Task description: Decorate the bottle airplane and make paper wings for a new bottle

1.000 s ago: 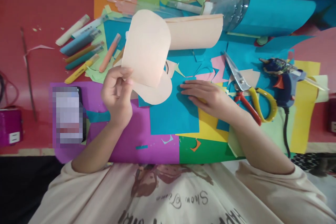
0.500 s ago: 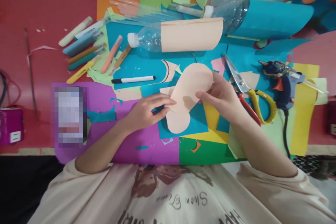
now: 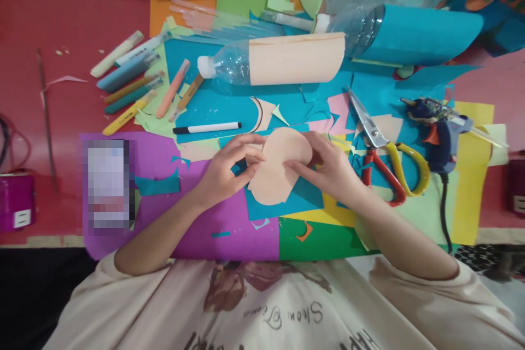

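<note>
A peach paper cutout [image 3: 275, 175] with rounded lobes is held between both hands, over the blue and purple sheets. My left hand [image 3: 229, 167] pinches its left edge between thumb and fingers. On the other side, my right hand [image 3: 328, 161] grips the upper right lobe, thumb on top and fingers behind. Just right of my right hand lie scissors [image 3: 379, 147] with red and yellow handles, their blades pointing away. A black-and-white marker [image 3: 208, 128] rests beyond my left hand.
A bottle wrapped in peach paper [image 3: 297, 59] lies at the back, near a blue-wrapped bottle [image 3: 426, 33]. The glue gun [image 3: 443, 139] and its cord are at right. Several markers [image 3: 131, 85] and a blurred phone [image 3: 109, 183] sit at left. Paper scraps surround the hands.
The peach cutout has moved left and looks shorter, tilted or bent. My right hand has shifted left with it, closer to my left hand. Pink and blue scraps beside the scissors now show.
</note>
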`<state>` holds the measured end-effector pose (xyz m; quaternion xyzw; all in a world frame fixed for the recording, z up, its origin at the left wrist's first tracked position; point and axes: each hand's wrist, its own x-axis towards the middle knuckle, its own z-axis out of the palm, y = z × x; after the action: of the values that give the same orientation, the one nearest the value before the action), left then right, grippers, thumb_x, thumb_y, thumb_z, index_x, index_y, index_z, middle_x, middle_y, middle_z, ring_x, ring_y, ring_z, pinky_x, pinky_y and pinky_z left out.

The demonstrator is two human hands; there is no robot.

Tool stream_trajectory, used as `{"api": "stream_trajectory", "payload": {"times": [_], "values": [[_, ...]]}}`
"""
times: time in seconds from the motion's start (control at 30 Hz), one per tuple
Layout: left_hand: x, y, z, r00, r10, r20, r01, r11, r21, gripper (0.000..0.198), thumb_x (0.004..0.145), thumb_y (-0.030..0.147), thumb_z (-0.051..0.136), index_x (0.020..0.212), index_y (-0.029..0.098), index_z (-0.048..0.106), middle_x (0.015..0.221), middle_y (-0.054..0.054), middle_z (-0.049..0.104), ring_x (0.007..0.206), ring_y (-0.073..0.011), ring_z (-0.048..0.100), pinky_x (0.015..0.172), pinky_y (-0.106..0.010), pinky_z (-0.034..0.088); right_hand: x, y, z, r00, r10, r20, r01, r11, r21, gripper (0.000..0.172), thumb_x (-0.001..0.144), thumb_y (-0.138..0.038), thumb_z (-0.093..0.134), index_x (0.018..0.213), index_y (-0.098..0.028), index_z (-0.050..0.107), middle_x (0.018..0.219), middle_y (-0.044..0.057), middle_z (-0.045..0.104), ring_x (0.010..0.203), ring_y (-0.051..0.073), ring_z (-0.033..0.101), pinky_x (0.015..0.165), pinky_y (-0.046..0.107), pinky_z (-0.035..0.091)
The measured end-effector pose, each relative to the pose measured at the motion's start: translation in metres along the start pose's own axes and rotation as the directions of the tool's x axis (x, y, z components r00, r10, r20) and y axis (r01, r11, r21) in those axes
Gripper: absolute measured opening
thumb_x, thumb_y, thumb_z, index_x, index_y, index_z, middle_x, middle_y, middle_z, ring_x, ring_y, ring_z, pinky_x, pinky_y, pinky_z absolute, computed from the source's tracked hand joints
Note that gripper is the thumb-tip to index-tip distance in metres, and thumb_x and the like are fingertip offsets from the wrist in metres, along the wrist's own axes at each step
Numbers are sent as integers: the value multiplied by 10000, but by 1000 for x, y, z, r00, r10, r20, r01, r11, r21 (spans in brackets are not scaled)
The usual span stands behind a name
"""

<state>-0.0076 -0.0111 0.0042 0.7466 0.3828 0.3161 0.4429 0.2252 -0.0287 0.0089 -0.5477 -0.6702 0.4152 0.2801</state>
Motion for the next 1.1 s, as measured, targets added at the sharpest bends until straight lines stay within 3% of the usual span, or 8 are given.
{"api": "stream_trajectory", "payload": {"times": [0.1, 0.23, 0.43, 0.63, 0.8, 0.93, 1.0, 1.1], "values": [[-1, 0, -2, 999, 28, 27, -30, 998, 47, 174, 882, 122, 564, 996, 241, 620, 1314, -83, 613, 1094, -203, 651, 842, -345, 586, -1, -3, 0, 999, 25, -25, -23, 996, 90, 522, 841, -358, 624, 1322, -238, 459, 1195, 104, 640, 579, 118, 592, 459, 262, 487], [-2, -4, -1, 995, 92, 49, -94, 995, 42, 257, 916, 196, 579, 1158, 282, 579, 1404, -88, 549, 1290, -238, 552, 900, -355, 581, 0, -6, -6, 985, 82, 150, -115, 967, 229, 470, 859, -328, 591, 1307, -241, 479, 693, -37, 596, 429, 105, 500, 386, 236, 438], [-1, -11, -1, 980, 159, 117, -189, 926, 327, 388, 999, 321, 470, 1386, 294, 463, 1466, -117, 510, 1359, -239, 500, 1099, -444, 457, 3, -1, -55, 974, -69, -214, 47, 993, -105, 322, 839, -191, 582, 1152, -225, 652, 1155, 100, 700, 951, 238, 663, 710, 337, 524], [-3, -2, 5, 859, 211, 467, -458, 724, 516, 420, 1005, 382, 448, 1378, 211, 537, 1465, -140, 525, 1377, -311, 478, 1137, -545, 376, 4, 22, -99, 946, 57, -318, -215, 847, -487, 470, 774, -216, 566, 1229, -246, 679, 872, 67, 716, 657, 178, 572, 603, 353, 467], [-13, 12, -4, 829, 169, 533, -468, 731, 497, 368, 1009, 322, 447, 1333, 214, 583, 1319, -84, 649, 1283, -263, 554, 1147, -522, 375, 7, 35, -99, 907, -67, -416, -261, 686, -679, 378, 789, -274, 652, 1152, -184, 709, 1062, 151, 713, 1070, 346, 618, 913, 543, 488], [-30, 13, -17, 841, 159, 518, -469, 691, 550, 345, 1007, 295, 443, 1301, 204, 599, 1171, -73, 696, 1190, -263, 599, 1104, -509, 420, 9, 21, -82, 860, -286, -423, -81, 741, -667, 208, 894, -252, 569, 1044, -185, 697, 1103, 149, 725, 1072, 335, 649, 929, 571, 504], [-41, 10, -22, 852, 139, 505, -463, 650, 603, 392, 1012, 344, 426, 1343, 180, 557, 1151, -93, 688, 1145, -256, 613, 1096, -487, 422, 9, 8, -64, 912, -344, -224, 120, 745, -656, 224, 967, -229, 464, 1058, -242, 668, 1084, 95, 744, 1047, 269, 673, 903, 506, 549], [-57, 6, -29, 887, 62, 458, -410, 563, 717, 524, 1007, 462, 383, 1414, 144, 468, 1272, -144, 630, 1214, -284, 568, 1104, -465, 395, 8, -6, -32, 838, -543, 58, 480, 682, -552, 210, 953, -180, 488, 1052, -189, 673, 1078, 103, 758, 1030, 260, 709, 863, 452, 597]]}}
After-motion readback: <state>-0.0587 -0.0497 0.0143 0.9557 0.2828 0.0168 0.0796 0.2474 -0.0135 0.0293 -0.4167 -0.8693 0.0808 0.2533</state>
